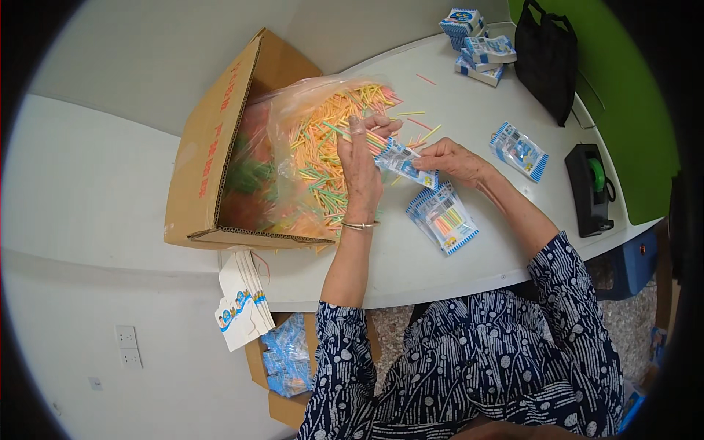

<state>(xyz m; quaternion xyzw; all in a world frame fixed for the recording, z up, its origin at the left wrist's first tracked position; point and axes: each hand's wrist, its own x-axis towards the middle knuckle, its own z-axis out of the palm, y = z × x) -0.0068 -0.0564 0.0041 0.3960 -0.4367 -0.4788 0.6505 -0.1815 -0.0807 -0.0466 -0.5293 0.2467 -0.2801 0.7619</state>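
My left hand [359,167] is closed around a small bundle of thin coloured sticks [375,141], green, pink and orange. The ends of the bundle meet one end of a blue-and-white plastic packet [405,163]; how far they reach inside I cannot tell. With thumb and fingers, my right hand [453,161] pinches the packet's other end. Below the hands, several similar packets [453,226] lie overlapped, the top one with sticks showing through its window. Just beyond my left hand spreads a heap of loose sticks [315,139] on clear plastic.
An open cardboard box [213,139] lies on its side at the left. Folded cartons [244,301] overhang the table edge above a box of blue packets [287,356]. Rightward are flat packets [519,152], a black tape dispenser [587,191], a black bag [546,62] and stacked small boxes [480,48].
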